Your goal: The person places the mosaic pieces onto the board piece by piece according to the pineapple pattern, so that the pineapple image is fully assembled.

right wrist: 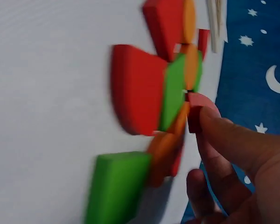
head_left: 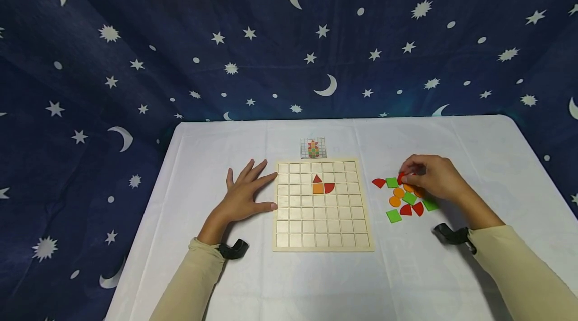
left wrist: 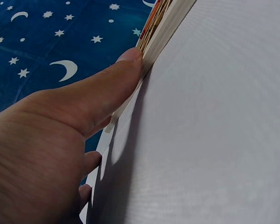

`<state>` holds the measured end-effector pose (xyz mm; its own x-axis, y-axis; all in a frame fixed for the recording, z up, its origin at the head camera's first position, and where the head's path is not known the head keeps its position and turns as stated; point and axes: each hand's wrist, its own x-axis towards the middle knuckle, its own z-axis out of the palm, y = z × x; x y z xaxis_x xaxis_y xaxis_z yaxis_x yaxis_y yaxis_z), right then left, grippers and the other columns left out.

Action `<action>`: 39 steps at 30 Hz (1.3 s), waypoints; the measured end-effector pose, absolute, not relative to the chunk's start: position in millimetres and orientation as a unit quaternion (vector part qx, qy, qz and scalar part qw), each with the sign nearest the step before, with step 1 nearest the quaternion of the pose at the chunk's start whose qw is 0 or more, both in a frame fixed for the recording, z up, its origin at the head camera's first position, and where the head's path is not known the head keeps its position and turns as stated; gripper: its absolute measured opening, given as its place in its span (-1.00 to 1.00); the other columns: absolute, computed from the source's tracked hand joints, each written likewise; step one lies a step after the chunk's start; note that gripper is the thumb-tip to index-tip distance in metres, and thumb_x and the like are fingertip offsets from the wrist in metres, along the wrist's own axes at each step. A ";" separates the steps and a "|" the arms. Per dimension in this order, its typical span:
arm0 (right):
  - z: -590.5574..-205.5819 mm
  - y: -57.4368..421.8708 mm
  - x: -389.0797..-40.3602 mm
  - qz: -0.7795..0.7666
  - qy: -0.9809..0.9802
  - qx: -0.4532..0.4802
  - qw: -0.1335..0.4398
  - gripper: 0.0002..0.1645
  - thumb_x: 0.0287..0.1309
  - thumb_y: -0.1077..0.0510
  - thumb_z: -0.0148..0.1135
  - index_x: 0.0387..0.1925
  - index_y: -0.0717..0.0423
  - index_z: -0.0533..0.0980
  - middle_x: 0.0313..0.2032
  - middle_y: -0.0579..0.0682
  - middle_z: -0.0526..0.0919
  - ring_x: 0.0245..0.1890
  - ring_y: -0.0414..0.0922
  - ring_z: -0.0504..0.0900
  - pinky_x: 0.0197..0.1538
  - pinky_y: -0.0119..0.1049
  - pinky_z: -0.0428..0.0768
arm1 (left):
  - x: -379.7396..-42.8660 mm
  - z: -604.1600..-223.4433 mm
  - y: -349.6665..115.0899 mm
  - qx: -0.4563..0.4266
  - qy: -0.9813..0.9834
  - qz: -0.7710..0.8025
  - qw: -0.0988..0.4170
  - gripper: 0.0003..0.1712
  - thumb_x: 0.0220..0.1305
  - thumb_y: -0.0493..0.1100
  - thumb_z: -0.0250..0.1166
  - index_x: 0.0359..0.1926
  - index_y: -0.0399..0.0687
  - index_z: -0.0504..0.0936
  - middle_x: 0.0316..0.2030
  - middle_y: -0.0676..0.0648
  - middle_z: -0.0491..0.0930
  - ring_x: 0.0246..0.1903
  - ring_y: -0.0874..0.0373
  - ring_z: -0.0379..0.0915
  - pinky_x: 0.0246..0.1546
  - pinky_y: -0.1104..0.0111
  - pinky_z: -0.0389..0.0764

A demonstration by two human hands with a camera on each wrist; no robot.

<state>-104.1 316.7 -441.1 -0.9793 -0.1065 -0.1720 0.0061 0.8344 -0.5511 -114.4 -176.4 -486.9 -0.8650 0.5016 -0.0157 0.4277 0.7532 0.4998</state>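
Note:
A pale wooden grid board [head_left: 289, 225] lies on the white table. On it sit an orange square [head_left: 318, 188], a red triangle [head_left: 317, 179] above that, and a red quarter-circle [head_left: 329, 187] to the square's right. My left hand [head_left: 238, 200] has its fingers spread; thumb and forefinger touch the board's left edge. In the left wrist view the thumb [left wrist: 107, 91] presses the board's side. Over the loose pieces, my right hand [head_left: 435, 176] pinches a red rounded piece [right wrist: 198, 112] between thumb and fingers. Part of that piece is hidden by the fingers.
Right of the board lie several loose pieces: green squares [head_left: 394, 216], orange discs [head_left: 395, 201] and red quarter-circles [head_left: 418, 208]. A small card with a gridded figure [head_left: 313, 148] lies just beyond the board. A dark star-patterned cloth [head_left: 271, 60] hangs behind the table.

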 end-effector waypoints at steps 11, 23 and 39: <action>-425.2 272.1 -117.3 -0.438 0.883 -0.022 0.170 -0.68 0.35 0.01 0.34 0.02 0.09 0.64 -0.10 0.10 0.72 -0.19 -0.01 0.73 -0.14 -0.28 0.71 | -114.2 -487.4 -176.5 0.250 0.933 0.249 0.073 -0.03 0.10 0.38 0.45 0.50 0.30 0.37 0.63 0.01 0.03 0.64 -0.14 -0.29 0.37 -0.43 -0.54; -438.0 185.8 -125.2 -0.547 0.803 -0.041 0.233 -0.66 0.26 0.25 0.37 0.07 0.16 0.66 -0.09 0.14 0.73 -0.17 -0.02 0.72 -0.08 -0.35 0.69 | -114.5 -487.4 -176.1 0.248 0.934 0.245 0.076 -0.02 0.09 0.39 0.44 0.51 0.30 0.36 0.63 0.01 0.02 0.64 -0.14 -0.30 0.37 -0.44 -0.53; -441.7 132.0 -126.2 -0.458 0.867 -0.098 0.169 -0.96 0.12 0.15 0.50 -0.34 -0.01 0.76 -0.48 -0.11 0.74 -0.46 -0.11 0.63 -0.36 -0.26 0.57 | -115.1 -487.0 -175.7 0.246 0.935 0.243 0.076 -0.02 0.08 0.41 0.44 0.50 0.31 0.37 0.63 0.02 0.01 0.64 -0.15 -0.30 0.37 -0.45 -0.53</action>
